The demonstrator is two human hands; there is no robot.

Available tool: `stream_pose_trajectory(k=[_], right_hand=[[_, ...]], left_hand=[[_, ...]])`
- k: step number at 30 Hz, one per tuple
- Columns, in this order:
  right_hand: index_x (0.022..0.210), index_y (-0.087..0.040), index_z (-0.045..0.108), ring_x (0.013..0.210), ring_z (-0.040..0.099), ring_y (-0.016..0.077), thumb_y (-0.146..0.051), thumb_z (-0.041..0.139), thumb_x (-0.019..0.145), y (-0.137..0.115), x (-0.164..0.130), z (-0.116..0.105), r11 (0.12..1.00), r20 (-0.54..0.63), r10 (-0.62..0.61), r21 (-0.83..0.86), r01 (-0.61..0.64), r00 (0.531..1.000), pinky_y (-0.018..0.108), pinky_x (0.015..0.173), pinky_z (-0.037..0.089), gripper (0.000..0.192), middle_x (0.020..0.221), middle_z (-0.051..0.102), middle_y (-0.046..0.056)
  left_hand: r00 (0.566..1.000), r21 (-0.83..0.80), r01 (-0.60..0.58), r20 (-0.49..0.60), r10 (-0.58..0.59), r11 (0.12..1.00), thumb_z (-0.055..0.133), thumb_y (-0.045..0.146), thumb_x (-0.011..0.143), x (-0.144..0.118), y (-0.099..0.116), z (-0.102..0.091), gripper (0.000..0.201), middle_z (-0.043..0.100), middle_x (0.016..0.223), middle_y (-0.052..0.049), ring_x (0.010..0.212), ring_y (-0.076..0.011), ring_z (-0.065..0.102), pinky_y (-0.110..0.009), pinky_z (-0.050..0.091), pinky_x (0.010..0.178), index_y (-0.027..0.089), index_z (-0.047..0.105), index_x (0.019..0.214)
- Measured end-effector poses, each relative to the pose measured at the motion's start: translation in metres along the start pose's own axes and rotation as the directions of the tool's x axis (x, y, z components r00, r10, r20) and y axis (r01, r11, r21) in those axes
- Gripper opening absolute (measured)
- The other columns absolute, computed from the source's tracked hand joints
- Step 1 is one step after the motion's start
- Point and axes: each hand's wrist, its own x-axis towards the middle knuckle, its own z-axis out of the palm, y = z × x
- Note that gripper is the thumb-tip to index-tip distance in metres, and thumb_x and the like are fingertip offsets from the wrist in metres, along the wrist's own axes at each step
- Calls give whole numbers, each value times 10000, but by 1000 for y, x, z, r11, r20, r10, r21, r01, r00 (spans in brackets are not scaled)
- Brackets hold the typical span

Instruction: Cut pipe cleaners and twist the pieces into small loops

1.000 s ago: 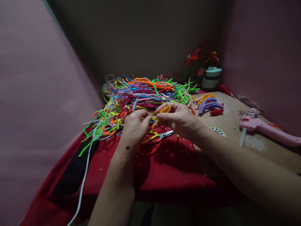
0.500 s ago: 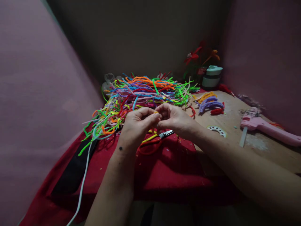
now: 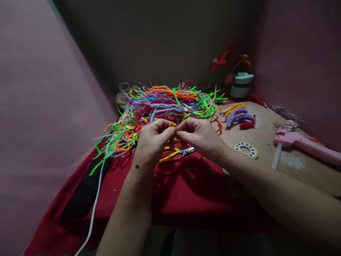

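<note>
My left hand (image 3: 151,142) and my right hand (image 3: 201,137) meet fingertip to fingertip over the red cloth (image 3: 191,188). Both pinch a small orange pipe cleaner piece (image 3: 172,124), mostly hidden by the fingers. Just beyond the hands lies a big heap of mixed-colour pipe cleaners (image 3: 162,103). Red-handled scissors (image 3: 173,161) lie on the cloth right under my hands, blades pointing right.
A pink glue gun (image 3: 303,142) lies at the right on the wooden board (image 3: 293,163). A small round ring (image 3: 245,148), orange, purple and red pipe cleaner bundles (image 3: 238,116), a pale green jar (image 3: 241,85) and pipe cleaner flowers (image 3: 221,64) stand behind. A white cable (image 3: 94,202) runs down the left.
The orange piece that stuck out above my right fingers is now folded down and almost covered. My hands have closed together and shifted slightly up and left.
</note>
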Motion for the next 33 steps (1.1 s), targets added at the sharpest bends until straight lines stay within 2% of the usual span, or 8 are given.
stream_pose_trajectory(k=[8, 13, 18, 23, 26, 28, 31, 33], right_hand=[[639, -155, 565, 509, 546, 105, -177, 569, 696, 1, -1, -2, 1000, 23, 0, -7, 0, 1000, 232, 499, 449, 61, 575, 607, 19], [586, -148, 540, 409, 466, 71, -139, 563, 675, -3, 0, -3, 979, 109, 90, 172, -108, 990, 204, 417, 389, 92, 486, 556, -11], [662, -158, 535, 355, 454, 77, -202, 626, 669, 0, 1, -1, 942, 162, 131, 287, -174, 978, 201, 370, 359, 101, 451, 539, -39], [610, -138, 555, 375, 360, 42, -328, 700, 657, -2, -1, -4, 972, 194, 146, 154, -177, 970, 196, 387, 281, 244, 437, 453, -61], [559, -128, 564, 422, 328, 41, -288, 668, 686, -4, -2, -4, 996, 140, 84, 23, -88, 987, 209, 431, 266, 229, 446, 430, -55], [576, -126, 589, 472, 370, 58, -235, 640, 697, -3, -3, -3, 996, 100, 16, -87, -7, 995, 218, 474, 290, 171, 486, 473, -35], [572, -130, 591, 532, 416, 79, -148, 599, 686, 0, -4, 1, 968, 44, -74, -237, 82, 996, 229, 518, 307, 116, 535, 518, -11], [552, -133, 574, 523, 403, 77, -142, 582, 685, 2, -4, 2, 967, 37, -68, -245, 75, 997, 230, 514, 301, 134, 526, 503, -14]], left_hand=[[999, -49, 51, -6, -52, 997, 704, 263, 638, -4, 2, 2, 175, 555, 487, 29, 390, -74, 475, -180, 379, 371, 136, 583, 649], [995, -156, 96, -8, -98, 983, 692, 279, 661, 0, -1, -1, 190, 519, 465, 35, 384, -56, 433, -172, 320, 370, 141, 571, 613], [996, -225, 85, -19, -92, 971, 686, 273, 678, 2, -5, 0, 189, 416, 429, 69, 369, -35, 335, -170, 242, 372, 152, 552, 625], [999, -191, 40, -24, -46, 981, 677, 268, 677, 1, -3, 2, 152, 474, 511, 58, 392, -33, 351, -173, 244, 377, 150, 582, 694], [1000, -89, 3, -23, -5, 996, 657, 265, 680, 0, -2, 2, 133, 495, 537, 56, 408, -40, 364, -178, 285, 400, 159, 580, 706], [996, 73, -50, -73, 56, 996, 622, 265, 700, 0, -4, 4, 123, 501, 536, 47, 436, -54, 387, -187, 319, 431, 160, 566, 668], [964, 405, -126, -164, 208, 906, 572, 255, 724, 2, -9, 8, 126, 543, 578, 17, 525, -88, 458, -203, 356, 492, 160, 567, 641], [949, 511, -139, -176, 262, 848, 559, 248, 723, 3, -10, 8, 124, 565, 602, 5, 561, -101, 486, -208, 365, 512, 160, 573, 637]])
